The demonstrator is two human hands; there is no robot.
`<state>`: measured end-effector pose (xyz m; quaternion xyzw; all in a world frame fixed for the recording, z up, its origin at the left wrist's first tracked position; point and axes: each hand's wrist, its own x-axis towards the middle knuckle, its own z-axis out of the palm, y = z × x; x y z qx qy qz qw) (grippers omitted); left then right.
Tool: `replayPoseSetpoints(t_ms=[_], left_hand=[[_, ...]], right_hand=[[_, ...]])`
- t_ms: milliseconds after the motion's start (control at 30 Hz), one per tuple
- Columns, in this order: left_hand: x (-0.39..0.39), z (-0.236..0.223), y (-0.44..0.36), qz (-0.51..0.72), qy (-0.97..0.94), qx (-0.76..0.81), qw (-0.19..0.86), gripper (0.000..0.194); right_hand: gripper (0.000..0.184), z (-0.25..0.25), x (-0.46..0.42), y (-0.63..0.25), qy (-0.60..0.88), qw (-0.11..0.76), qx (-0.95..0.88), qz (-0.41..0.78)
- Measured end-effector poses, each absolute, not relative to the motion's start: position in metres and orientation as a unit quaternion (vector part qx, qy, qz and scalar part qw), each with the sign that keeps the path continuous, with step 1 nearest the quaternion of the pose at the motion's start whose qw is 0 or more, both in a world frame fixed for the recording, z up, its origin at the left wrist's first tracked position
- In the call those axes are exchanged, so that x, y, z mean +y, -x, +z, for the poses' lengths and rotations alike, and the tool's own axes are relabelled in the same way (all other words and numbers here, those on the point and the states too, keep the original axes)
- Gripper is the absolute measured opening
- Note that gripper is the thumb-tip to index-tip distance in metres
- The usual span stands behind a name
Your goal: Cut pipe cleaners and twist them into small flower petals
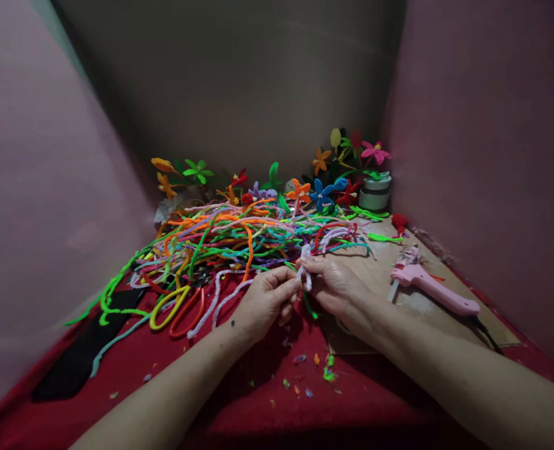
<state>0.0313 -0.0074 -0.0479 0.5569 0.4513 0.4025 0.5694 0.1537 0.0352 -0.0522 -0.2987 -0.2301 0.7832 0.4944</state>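
Note:
Between both hands, above the front edge of the pile, is a small piece of bent pale lilac pipe cleaner (306, 251). My left hand (273, 297) pinches its lower left side with thumb and forefinger. Opposite, my right hand (333, 286) grips the same piece, its fingers closed and partly hidden from view. Just behind lies a heap of loose pipe cleaners (220, 234) in many colours. Scissors with one yellow and one red handle loop (170, 307) rest at the heap's front left, their blades covered.
A pink glue gun (438, 290) lies on a cardboard sheet (361, 337) at right. Pipe-cleaner flowers (322, 195) stand along the back wall, near a white-and-grey jar (375, 190). At left is a flat black object (77, 356). Colourful scraps (329, 369) dot the red cloth (258, 400).

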Motion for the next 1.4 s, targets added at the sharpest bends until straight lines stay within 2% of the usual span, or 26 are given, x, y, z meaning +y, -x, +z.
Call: replayPoseSetpoints(t_ms=[67, 167, 233, 367, 433, 567, 633, 767, 1000, 1100, 1267, 1333, 1400], left_hand=[[-0.009, -0.050, -0.033, 0.410, -0.582, 0.463, 0.529, 0.017], [-0.013, -0.052, -0.036, 0.412, -0.660, 0.488, 0.396, 0.016], [-0.016, -0.053, -0.038, 0.407, -0.685, 0.492, 0.352, 0.017], [-0.022, -0.054, -0.040, 0.378, -0.665, 0.478, 0.432, 0.010], [-0.022, -0.052, -0.036, 0.381, -0.676, 0.469, 0.422, 0.008], [-0.008, -0.047, -0.020, 0.470, -0.679, 0.482, 0.293, 0.007], [0.000, -0.048, -0.013, 0.484, -0.723, 0.439, 0.225, 0.011], [0.006, -0.054, -0.011, 0.431, -0.829, 0.339, 0.110, 0.016], [0.001, -0.056, -0.012, 0.376, -0.877, 0.294, -0.052, 0.017], [-0.001, -0.050, -0.012, 0.301, -0.908, 0.278, -0.084, 0.020], [-0.003, -0.036, -0.013, 0.185, -0.958, 0.133, -0.172, 0.021], [-0.001, -0.035, -0.012, 0.182, -0.959, 0.145, -0.160, 0.020], [0.002, -0.037, -0.009, 0.205, -0.956, 0.188, -0.094, 0.020]], right_hand=[[0.011, -0.050, 0.034, -0.154, 0.306, 0.493, -0.219, 0.784], [0.013, -0.047, 0.032, -0.154, 0.316, 0.492, -0.207, 0.785], [0.015, -0.047, 0.033, -0.155, 0.321, 0.493, -0.202, 0.783], [0.018, -0.047, 0.041, -0.160, 0.332, 0.510, -0.188, 0.771], [0.019, -0.047, 0.046, -0.162, 0.333, 0.524, -0.183, 0.762], [0.017, -0.048, 0.048, -0.164, 0.320, 0.517, -0.187, 0.771], [0.018, -0.048, 0.046, -0.163, 0.315, 0.508, -0.189, 0.779], [0.017, -0.049, 0.042, -0.161, 0.309, 0.497, -0.187, 0.789], [0.012, -0.056, 0.038, -0.156, 0.304, 0.473, -0.179, 0.807], [0.011, -0.060, 0.036, -0.154, 0.308, 0.438, -0.177, 0.826], [0.010, -0.061, 0.035, -0.157, 0.321, 0.390, -0.174, 0.845], [0.009, -0.060, 0.034, -0.157, 0.318, 0.391, -0.176, 0.846], [0.009, -0.059, 0.034, -0.156, 0.303, 0.412, -0.189, 0.838]])
